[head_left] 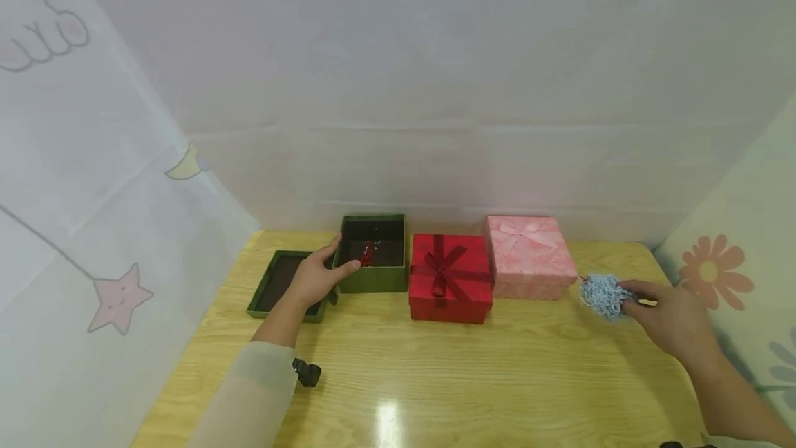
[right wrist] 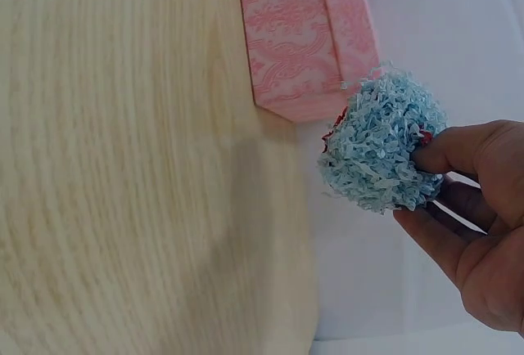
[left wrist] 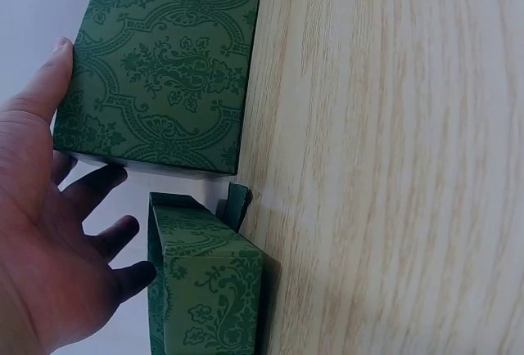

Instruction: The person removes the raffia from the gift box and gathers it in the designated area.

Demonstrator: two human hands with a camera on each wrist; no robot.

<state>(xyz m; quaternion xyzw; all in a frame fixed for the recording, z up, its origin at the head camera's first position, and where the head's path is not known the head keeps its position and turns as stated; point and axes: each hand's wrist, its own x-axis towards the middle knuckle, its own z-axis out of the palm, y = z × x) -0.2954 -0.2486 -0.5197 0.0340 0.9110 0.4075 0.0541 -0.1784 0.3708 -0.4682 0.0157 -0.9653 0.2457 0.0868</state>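
Two outstretched hands: the right hand (head_left: 674, 320) pinches a pale-blue shredded-paper clump (head_left: 602, 297) near the wooden surface's (head_left: 497, 379) right edge; the left hand (head_left: 313, 279), fingers spread, touches the open green gift box (head_left: 376, 281) by the far edge. Open room separates the red gift box (head_left: 450, 308) from the near edge.

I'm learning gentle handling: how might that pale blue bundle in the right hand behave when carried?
The pale blue bundle is probably light and squashy, being a clump of thin, crinkled shreds. It may shed pieces, since loose ends stick out around its edge. The right hand pinches only one side, so the far side could sag.
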